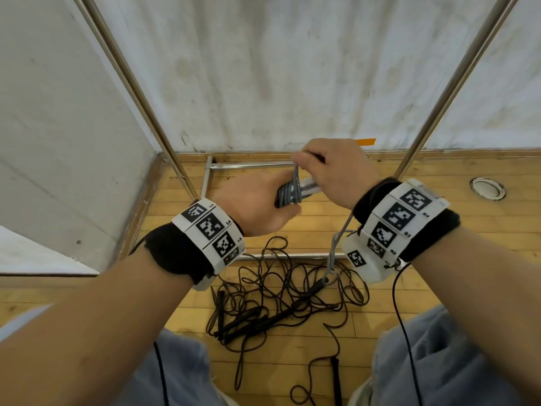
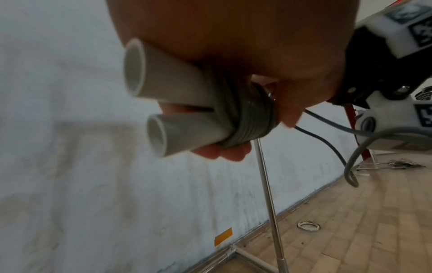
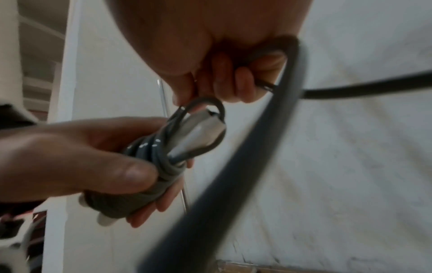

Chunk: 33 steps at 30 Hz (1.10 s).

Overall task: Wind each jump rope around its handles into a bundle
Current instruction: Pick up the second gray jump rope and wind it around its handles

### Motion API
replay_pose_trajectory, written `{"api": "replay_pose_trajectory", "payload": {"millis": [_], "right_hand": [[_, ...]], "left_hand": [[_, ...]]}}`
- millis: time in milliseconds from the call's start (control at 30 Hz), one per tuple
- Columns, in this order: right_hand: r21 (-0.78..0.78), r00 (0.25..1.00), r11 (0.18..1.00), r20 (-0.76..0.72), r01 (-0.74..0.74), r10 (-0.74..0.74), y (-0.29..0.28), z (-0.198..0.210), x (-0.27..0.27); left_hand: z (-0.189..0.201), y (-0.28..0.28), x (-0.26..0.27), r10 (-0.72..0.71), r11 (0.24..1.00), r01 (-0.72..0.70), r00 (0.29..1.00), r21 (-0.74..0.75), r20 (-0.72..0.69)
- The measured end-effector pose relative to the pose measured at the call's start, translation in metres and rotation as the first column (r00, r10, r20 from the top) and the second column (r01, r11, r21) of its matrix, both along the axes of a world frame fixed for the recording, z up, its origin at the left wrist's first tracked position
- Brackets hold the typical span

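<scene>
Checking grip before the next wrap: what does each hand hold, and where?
Left hand grips the two white handles around the wound grey coils. Right hand pinches the grey rope just above them.

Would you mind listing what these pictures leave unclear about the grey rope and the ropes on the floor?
- Left hand covers most of the grey rope coils in the head view; turns uncountable.
- Right wrist view: the loose rope is motion-blurred across the frame.
- Black ropes lie tangled on the floor; their number is unclear.
- Right hand hides its grip on the rope.

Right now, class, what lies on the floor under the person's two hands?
A tangle of dark jump ropes with black handles on the wooden floor. The wrists and forearms cover the edges of the tangle.
</scene>
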State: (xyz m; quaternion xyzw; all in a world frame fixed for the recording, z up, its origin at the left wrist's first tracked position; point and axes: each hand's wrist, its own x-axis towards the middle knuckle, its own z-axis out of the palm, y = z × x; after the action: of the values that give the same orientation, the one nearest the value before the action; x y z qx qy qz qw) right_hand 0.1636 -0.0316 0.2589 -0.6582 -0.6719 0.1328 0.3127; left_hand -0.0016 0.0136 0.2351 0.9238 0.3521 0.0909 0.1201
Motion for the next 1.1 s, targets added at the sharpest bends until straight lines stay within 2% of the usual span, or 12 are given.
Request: {"api": "replay_pose_trajectory", "payload": {"millis": [133,300,400,467,533,600,633,700,800,867,1000,1100], "right_hand": [[-0.012,0.987,1.0,-0.161,0.021,-0.023,0.006,0.002,0.005],[-0.096,0.916,0.995,-0.4,-0.011,-0.029,0.007,0.004,0.009],[-0.143,0.799,0.984,-0.601,-0.104,-0.003,0.009,0.004,0.011],[-0.161,0.702,0.976,-0.712,-0.148,-0.011,0.011,0.001,0.009],[-0.157,0.628,0.974,-0.778,-0.162,-0.022,0.013,-0.004,0.003],[-0.126,0.595,0.976,-0.804,-0.177,0.004,0.012,-0.009,-0.003],[-0.109,0.601,0.978,-0.799,-0.178,0.02,0.011,-0.011,-0.006],[-0.089,0.663,0.983,-0.748,-0.159,0.04,0.007,-0.012,-0.014],[-0.085,0.836,0.988,-0.545,-0.13,0.063,0.002,-0.013,-0.025],[-0.137,0.907,0.982,-0.415,-0.134,0.066,-0.003,-0.014,-0.03],[-0.21,0.95,0.967,-0.302,-0.144,0.075,-0.008,-0.016,-0.036],[-0.223,0.98,0.965,-0.172,-0.137,0.099,-0.008,-0.015,-0.035]], "left_hand": [[0.005,-0.003,0.002,0.042,0.999,-0.041,0.993,-0.018,0.109],[0.014,-0.005,-0.001,0.013,1.0,-0.01,0.984,-0.021,0.179],[0.023,-0.007,-0.004,-0.004,0.997,0.022,0.967,-0.068,0.254],[0.027,-0.008,-0.005,0.038,0.993,0.002,0.944,-0.12,0.329],[0.03,-0.009,-0.004,0.111,0.981,-0.031,0.9,-0.192,0.421],[0.031,-0.009,-0.002,0.178,0.964,-0.048,0.85,-0.262,0.496],[0.032,-0.008,-0.002,0.205,0.958,-0.06,0.827,-0.281,0.523],[0.032,-0.004,-0.002,0.257,0.95,-0.104,0.797,-0.295,0.547],[0.032,0.003,-0.004,0.334,0.933,-0.196,0.788,-0.303,0.517],[0.03,0.011,-0.007,0.359,0.93,-0.259,0.794,-0.262,0.491],[0.024,0.025,-0.015,0.362,0.929,-0.363,0.858,-0.066,0.364],[0.016,0.029,-0.019,0.318,0.939,-0.335,0.931,0.073,0.177]]}}
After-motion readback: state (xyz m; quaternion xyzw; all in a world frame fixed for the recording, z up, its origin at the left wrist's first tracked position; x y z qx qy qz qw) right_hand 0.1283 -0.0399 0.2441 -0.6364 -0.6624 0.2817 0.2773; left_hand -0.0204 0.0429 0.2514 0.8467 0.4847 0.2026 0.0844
